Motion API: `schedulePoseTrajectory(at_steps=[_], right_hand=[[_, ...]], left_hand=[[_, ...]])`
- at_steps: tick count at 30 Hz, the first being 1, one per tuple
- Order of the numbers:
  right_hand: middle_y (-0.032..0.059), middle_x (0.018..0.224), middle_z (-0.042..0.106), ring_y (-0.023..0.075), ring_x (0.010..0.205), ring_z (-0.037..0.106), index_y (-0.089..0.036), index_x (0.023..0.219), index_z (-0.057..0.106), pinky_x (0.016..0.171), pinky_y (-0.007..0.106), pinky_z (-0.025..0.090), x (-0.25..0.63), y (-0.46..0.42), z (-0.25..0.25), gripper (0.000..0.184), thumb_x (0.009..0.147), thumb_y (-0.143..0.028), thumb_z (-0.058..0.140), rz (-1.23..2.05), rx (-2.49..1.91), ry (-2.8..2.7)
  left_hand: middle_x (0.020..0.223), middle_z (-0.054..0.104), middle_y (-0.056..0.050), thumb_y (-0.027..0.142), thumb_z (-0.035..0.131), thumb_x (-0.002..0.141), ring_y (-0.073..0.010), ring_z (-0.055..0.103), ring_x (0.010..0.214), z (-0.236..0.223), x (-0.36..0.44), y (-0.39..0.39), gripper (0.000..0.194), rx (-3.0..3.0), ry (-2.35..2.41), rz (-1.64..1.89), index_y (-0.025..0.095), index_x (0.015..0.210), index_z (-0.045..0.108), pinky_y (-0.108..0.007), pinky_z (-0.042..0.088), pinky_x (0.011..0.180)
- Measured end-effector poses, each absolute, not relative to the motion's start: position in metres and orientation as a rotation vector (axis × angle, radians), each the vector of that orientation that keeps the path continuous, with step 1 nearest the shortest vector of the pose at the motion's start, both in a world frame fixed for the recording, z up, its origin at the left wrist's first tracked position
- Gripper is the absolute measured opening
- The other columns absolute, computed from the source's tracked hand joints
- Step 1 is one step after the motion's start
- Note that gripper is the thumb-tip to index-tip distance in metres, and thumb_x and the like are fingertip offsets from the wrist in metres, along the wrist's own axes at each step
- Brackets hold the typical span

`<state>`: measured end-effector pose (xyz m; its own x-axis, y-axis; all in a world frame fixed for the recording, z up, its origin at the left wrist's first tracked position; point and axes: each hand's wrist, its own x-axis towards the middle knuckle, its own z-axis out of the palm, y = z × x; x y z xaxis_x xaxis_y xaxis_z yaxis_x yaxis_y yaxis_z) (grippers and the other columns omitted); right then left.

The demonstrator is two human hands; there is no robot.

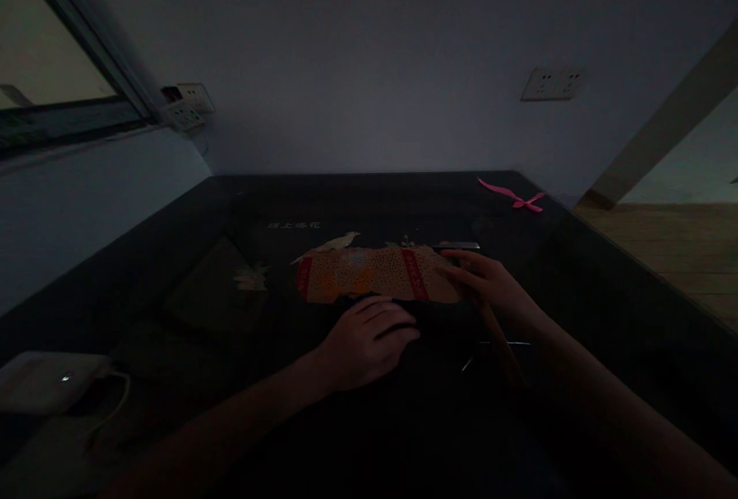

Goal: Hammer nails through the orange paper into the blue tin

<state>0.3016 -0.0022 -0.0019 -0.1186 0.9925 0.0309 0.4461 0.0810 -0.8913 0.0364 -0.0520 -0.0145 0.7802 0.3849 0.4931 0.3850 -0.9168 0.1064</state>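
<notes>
The picture is very dark. A flat, speckled brown piece with red bands and orange shapes (377, 274) lies on the dark table; its material is hard to make out. Just in front of its near edge rests my left hand (369, 341), loosely bent, with a gap between thumb and fingers and nothing visible in it. At the piece's right end my right hand (490, 281) closes over what looks like a hammer (500, 341), near its metal head. The wooden handle slants out below the palm, and the fingertips reach the speckled piece's edge.
Thin metal rods (507, 343) lie by the handle. A pink ribbon (519, 201) is at the table's far right. A white device with a cable (54, 382) sits at the near left. Wall sockets (552, 84) are above the table (346, 195), which meets the wall.
</notes>
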Motion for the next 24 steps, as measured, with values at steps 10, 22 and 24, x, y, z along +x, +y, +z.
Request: schedulePoseTrajectory(at_steps=[10,22,24], right_hand=[[0.0073,0.087,0.071,0.0224,0.073,0.067,-0.022,0.097,0.068,0.064,0.034,0.055,0.337,-0.079,-0.026,0.018,0.082,-0.025,0.057,0.592,-1.538,-2.031],[0.0085,0.087,0.071,0.0266,0.078,0.066,-0.02,0.088,0.066,0.072,0.043,0.051,0.328,-0.111,-0.064,0.022,0.088,-0.006,0.049,0.053,-1.398,-2.611],[0.0065,0.081,0.07,0.0244,0.074,0.065,-0.02,0.084,0.064,0.068,0.038,0.05,0.319,-0.106,-0.063,0.021,0.088,-0.006,0.049,0.031,-1.359,-2.641]], left_hand=[[0.14,0.049,-0.01,0.027,0.048,0.092,-0.0242,0.043,0.131,-0.055,0.037,-0.077,0.044,-3.21,-0.872,-0.423,0.018,0.135,0.044,-0.043,0.036,0.109],[0.158,0.015,-0.009,0.032,0.052,0.092,-0.0291,0.017,0.144,-0.063,0.036,-0.072,0.061,-3.333,-0.807,-0.13,0.034,0.147,0.025,-0.054,0.02,0.114],[0.158,0.015,-0.009,0.031,0.052,0.092,-0.0295,0.017,0.144,-0.062,0.037,-0.072,0.061,-3.339,-0.811,-0.126,0.035,0.147,0.026,-0.054,0.02,0.114]])
